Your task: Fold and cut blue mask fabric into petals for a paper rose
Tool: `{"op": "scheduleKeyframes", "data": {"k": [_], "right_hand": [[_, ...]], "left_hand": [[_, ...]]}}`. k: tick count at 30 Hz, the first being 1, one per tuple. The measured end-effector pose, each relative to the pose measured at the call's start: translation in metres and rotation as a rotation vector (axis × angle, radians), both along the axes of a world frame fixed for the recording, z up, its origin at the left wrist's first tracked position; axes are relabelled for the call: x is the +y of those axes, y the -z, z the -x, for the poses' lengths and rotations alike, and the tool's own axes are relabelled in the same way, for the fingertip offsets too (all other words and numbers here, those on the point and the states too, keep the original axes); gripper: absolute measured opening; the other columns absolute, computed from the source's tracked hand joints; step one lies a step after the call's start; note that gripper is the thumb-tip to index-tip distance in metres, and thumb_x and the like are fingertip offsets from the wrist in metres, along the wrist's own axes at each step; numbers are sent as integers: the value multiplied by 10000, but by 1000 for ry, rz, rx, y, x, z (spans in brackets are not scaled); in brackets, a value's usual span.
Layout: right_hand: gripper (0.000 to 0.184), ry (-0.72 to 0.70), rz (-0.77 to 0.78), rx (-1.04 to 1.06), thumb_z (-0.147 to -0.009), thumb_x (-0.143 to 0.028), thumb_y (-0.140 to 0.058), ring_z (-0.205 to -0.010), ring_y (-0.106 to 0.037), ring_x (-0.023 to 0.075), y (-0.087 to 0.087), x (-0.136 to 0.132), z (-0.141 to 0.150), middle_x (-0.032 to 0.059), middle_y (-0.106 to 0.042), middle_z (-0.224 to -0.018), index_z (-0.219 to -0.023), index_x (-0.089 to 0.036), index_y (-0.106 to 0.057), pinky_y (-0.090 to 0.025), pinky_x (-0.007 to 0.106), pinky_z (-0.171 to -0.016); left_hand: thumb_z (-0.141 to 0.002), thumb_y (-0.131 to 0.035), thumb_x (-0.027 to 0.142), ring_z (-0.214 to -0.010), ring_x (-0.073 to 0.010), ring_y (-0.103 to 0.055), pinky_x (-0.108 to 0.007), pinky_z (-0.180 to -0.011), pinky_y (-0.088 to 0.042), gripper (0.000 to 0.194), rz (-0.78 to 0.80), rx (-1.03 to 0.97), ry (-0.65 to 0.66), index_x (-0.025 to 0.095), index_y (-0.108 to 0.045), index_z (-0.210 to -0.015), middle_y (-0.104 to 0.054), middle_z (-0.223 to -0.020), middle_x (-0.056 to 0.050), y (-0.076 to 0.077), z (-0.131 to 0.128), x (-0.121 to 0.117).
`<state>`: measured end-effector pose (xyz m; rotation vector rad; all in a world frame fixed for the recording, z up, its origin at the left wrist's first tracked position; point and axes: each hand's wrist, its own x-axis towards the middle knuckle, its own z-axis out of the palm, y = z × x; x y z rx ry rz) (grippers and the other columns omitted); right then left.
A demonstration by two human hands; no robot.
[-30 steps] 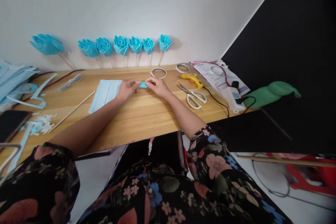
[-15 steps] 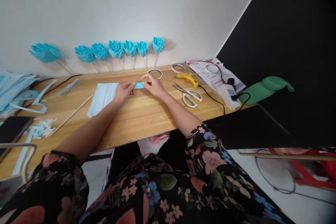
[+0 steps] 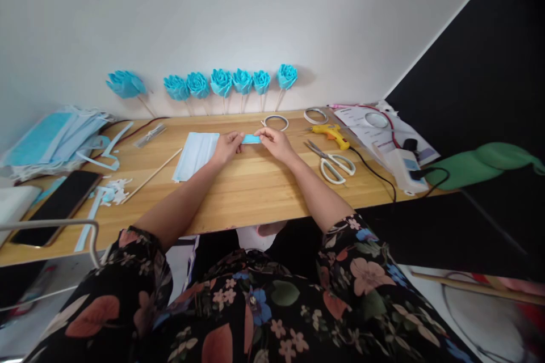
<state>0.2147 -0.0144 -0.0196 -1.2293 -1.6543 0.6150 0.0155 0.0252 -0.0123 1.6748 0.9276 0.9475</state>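
Note:
A small folded strip of blue mask fabric (image 3: 251, 139) is stretched level between my two hands, above the wooden table. My left hand (image 3: 230, 145) pinches its left end. The right end sits between the fingers and thumb of my right hand (image 3: 275, 140). Just left of my left hand, a pale blue face mask (image 3: 196, 154) lies flat, partly covered by that hand. Behind my right hand lies a roll of tape (image 3: 275, 123). To its right are scissors (image 3: 332, 163) with white handles and a yellow glue gun (image 3: 332, 135).
Several blue fabric flowers (image 3: 221, 83) on sticks lean against the wall. At left are a stack of masks (image 3: 55, 139), a phone (image 3: 62, 207), scraps (image 3: 114, 190) and a thin stick (image 3: 151, 176). A power strip (image 3: 406, 170) and a green balloon-like object (image 3: 485, 163) are at right.
The view has swung left, bringing the phone and mask stack further in. My right fingers, raised half a second ago, have come down onto the strip, which is still held in both hands.

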Motion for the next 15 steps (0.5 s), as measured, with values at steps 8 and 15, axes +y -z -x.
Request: {"op": "scheduleKeyframes", "data": {"k": [8,15], "right_hand": [[223,15,22,52,-845,-328,-550,-600,-508,122,-3,-3,2,-12,-631,-722,-927,-185,-700,-407,267,-623],[239,19,-4,-39,-861,-311,-531,-617,-546,135,-9,-8,3,3,-662,-732,-939,-186,-720,-409,267,-619]], "left_hand": [[-892,-598,573,-481,-88,-459,-228,-524,-364,521,-9,1,-40,175,-556,-558,-531,-487,7,3,-1,1],[-853,-688,463,-604,-98,-539,-215,-576,-400,305,58,-141,-41,176,-586,-833,-637,-675,21,5,-6,4]]}}
